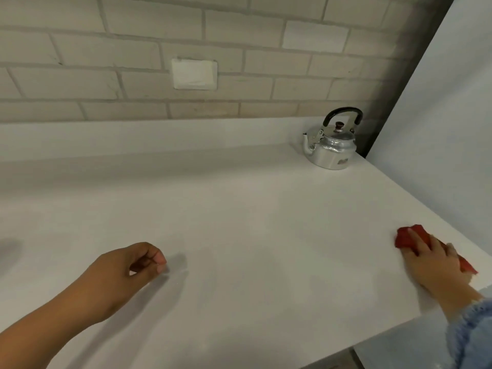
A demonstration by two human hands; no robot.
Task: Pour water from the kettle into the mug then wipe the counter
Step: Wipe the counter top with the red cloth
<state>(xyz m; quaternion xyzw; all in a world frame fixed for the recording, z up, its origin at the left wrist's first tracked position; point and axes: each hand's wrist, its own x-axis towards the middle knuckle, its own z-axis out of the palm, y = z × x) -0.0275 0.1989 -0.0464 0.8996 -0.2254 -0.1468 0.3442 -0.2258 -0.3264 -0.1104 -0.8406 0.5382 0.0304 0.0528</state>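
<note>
A small silver kettle (331, 147) with a black handle stands upright at the far right corner of the white counter (226, 222), its spout pointing left. My right hand (431, 262) presses flat on a red cloth (407, 237) near the counter's right edge. My left hand (133, 265) rests low over the counter's front middle, fingers curled in with nothing held. No mug is in view.
A pale brick wall runs behind the counter, with a white blank plate (194, 74) set in it. A white panel (439, 129) rises on the right beside the kettle. The counter's front edge (386, 334) slants across the lower right.
</note>
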